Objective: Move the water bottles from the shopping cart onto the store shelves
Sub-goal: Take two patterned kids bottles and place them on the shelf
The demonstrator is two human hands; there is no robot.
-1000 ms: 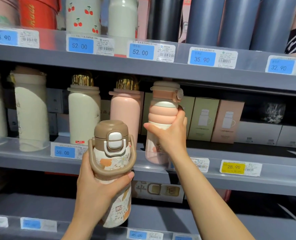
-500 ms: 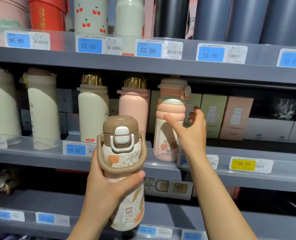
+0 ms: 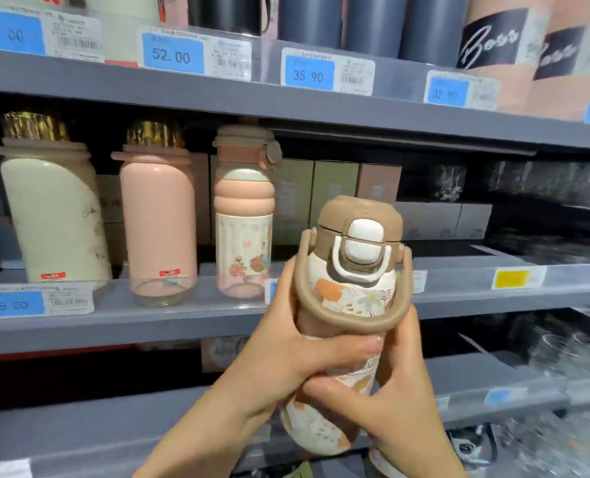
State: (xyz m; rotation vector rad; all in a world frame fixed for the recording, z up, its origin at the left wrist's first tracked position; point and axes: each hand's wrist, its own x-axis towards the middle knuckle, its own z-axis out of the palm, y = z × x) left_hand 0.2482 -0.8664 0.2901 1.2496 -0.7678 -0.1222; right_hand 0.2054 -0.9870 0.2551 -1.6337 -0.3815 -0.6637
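Middle shelf (image 3: pixel 183 322) carries three upright bottles: cream bottle (image 3: pixel 54 215), smooth pink bottle (image 3: pixel 157 215), and ribbed pink floral bottle (image 3: pixel 243 212), with boxes behind. Floral bottle (image 3: pixel 350 305) with tan cap and loop handle is held in front of that shelf, long axis near vertical, cap up, tilted slightly right. Left hand (image 3: pixel 286 353) and right hand (image 3: pixel 400 384) both wrap its body; each grip holds it.

— What do we see of ourselves?
— Our left hand (image 3: pixel 280 360) and right hand (image 3: pixel 395 398), both bare: no rings, no watch, no sleeves on our forearms; short plain nails.
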